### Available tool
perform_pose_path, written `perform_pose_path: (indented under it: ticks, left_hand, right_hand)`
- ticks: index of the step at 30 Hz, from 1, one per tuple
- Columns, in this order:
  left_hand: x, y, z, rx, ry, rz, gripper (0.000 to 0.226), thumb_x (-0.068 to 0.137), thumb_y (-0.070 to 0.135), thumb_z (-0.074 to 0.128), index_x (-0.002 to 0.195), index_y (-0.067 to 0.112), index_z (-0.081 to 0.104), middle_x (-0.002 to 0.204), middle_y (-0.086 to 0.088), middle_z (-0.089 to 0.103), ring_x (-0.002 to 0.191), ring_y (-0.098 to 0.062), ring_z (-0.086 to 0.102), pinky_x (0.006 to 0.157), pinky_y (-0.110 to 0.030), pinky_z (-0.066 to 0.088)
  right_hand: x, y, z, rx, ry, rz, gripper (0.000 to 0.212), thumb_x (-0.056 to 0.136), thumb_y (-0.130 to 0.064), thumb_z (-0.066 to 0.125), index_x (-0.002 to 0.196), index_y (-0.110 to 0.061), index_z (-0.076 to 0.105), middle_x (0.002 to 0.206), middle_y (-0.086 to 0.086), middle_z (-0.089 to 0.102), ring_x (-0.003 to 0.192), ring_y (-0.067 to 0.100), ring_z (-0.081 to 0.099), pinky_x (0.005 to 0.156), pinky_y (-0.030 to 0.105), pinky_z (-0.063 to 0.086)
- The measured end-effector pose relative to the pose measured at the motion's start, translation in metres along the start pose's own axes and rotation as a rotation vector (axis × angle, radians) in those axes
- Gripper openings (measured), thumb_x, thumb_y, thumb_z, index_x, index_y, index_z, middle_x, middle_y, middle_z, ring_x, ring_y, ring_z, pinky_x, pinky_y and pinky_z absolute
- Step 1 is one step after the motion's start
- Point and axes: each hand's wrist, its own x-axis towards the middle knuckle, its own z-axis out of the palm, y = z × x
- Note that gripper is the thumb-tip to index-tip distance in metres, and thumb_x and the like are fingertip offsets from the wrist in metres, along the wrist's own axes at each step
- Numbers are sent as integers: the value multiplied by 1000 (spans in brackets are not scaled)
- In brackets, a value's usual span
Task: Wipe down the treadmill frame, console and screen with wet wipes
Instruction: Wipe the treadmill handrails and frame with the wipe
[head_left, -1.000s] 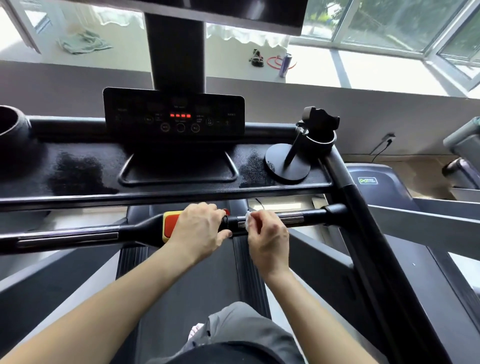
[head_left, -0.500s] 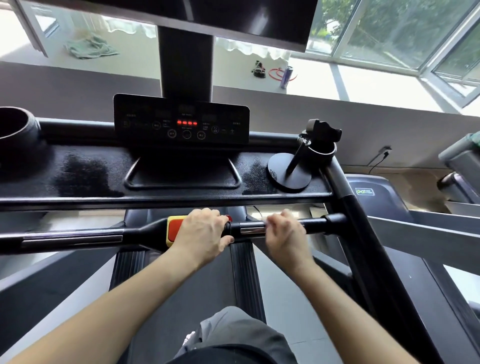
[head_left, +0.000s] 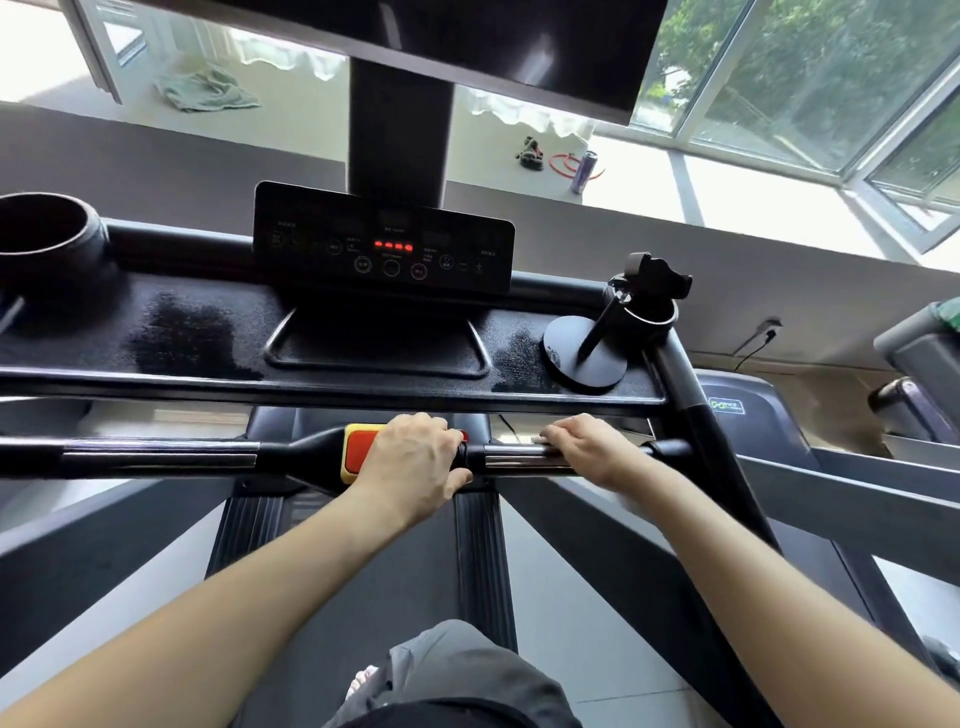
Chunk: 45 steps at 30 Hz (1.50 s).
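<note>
Gripping the handlebar (head_left: 156, 458) at its red button (head_left: 358, 451), the left hand (head_left: 415, 462) is closed around it; the right hand (head_left: 589, 448) clamps a wet wipe (head_left: 537, 439) onto the bar's chrome section. Console (head_left: 311, 234) lettering illegible.

My left hand (head_left: 415, 462) and right hand (head_left: 587, 447) are bare, as are both forearms as far as they show. Over my leg lies a creased grey cloth garment (head_left: 457, 660), with a black cloth edge (head_left: 457, 719) beneath it.
</note>
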Motion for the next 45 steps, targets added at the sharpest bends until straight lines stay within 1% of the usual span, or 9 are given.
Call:
perform_pose_path:
  ticks: [3,8,13,18,22,27,30,39,45]
  left_hand:
    - [1,2,-3,7,-17,-7,51,98,61,50,133,25,61,119,2,64,114,-21,56,99,-34,42]
    - [-2,3,-4,23,-20,-19,51,99,60,49,133,24,60,120,2,63,115,-21,55,100,-34,42]
    - [-3,6,-5,31,-25,-25,49,99,59,50,129,23,61,119,1,63,113,-21,56,100,-33,42]
    - [-3,7,-5,31,-19,-37,48,99,59,50,128,23,62,118,1,64,113,-22,57,100,-34,41]
    - [-4,9,-5,42,-16,-47,48,99,58,50,128,23,62,119,0,64,114,-22,57,101,-34,41]
    - [-4,12,-9,26,-25,-63,46,99,57,52,126,21,63,121,-2,65,116,-24,57,102,-36,42]
    - [-5,13,-9,27,-25,-67,45,99,56,52,126,21,63,123,-4,64,118,-25,56,103,-36,40]
    - [-4,10,-2,-3,8,-64,47,99,56,52,131,23,60,125,-1,62,120,-23,54,106,-34,37]
    - [-4,12,-2,23,10,-49,44,99,56,51,127,23,62,121,0,64,118,-22,55,103,-33,37]
  right_hand:
    - [8,-14,-1,173,-76,-4,47,100,-36,43,77,2,57,69,4,54,66,17,50,72,42,45]
    - [22,-44,0,330,-209,-34,45,108,-27,44,100,6,74,81,4,66,71,12,55,70,27,45]
    - [28,-16,-14,222,-209,58,48,108,-30,44,100,9,72,84,8,66,76,19,56,82,38,50]
    - [31,-37,0,397,-257,97,40,108,-33,47,87,-14,77,73,-3,69,62,8,60,66,24,49]
    - [29,-16,-11,172,-206,-5,38,103,-28,55,89,3,73,72,2,60,67,15,50,68,31,40]
    - [18,-4,-16,128,-176,-65,20,99,-16,62,104,-11,80,100,6,78,90,17,68,91,35,52]
    - [15,-42,6,91,-125,-158,25,102,-19,54,102,-11,78,97,7,76,88,17,65,84,33,50]
    - [-27,9,40,-130,527,-14,30,92,-20,45,92,-22,75,85,4,77,88,29,71,117,41,31]
    - [-45,-3,66,-233,841,-7,23,90,-13,68,71,-22,61,74,-3,68,77,27,54,72,39,33]
